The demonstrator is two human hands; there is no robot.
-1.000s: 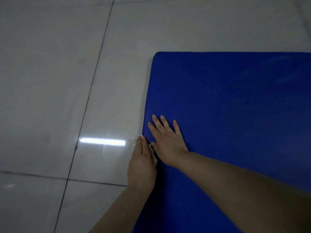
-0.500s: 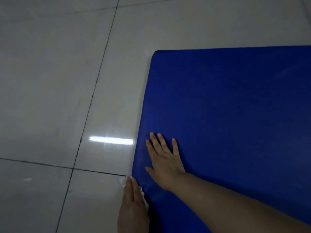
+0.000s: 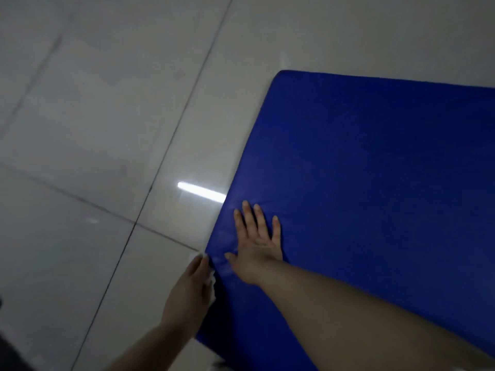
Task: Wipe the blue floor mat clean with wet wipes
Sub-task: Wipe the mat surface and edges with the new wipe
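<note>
The blue floor mat (image 3: 375, 170) lies on a pale tiled floor and fills the right half of the head view. My right hand (image 3: 257, 247) rests flat on the mat's top near its left edge, fingers spread and straight. My left hand (image 3: 190, 290) lies with straight fingers along the mat's left side edge and presses a white wet wipe (image 3: 213, 287) against it. Only slivers of the wipe show, at the fingertips and beside the palm. My left thumb is hidden.
Glossy grey floor tiles (image 3: 107, 116) with dark grout lines surround the mat. A bright strip of reflected light (image 3: 201, 192) sits on the floor beside the mat's left edge. A dark shape (image 3: 10, 352) shows at the bottom left corner.
My left hand has slid the wipe along the mat's left edge toward me. The right hand stayed flat on the mat. The view has tilted, and the mat's near left corner now shows.
</note>
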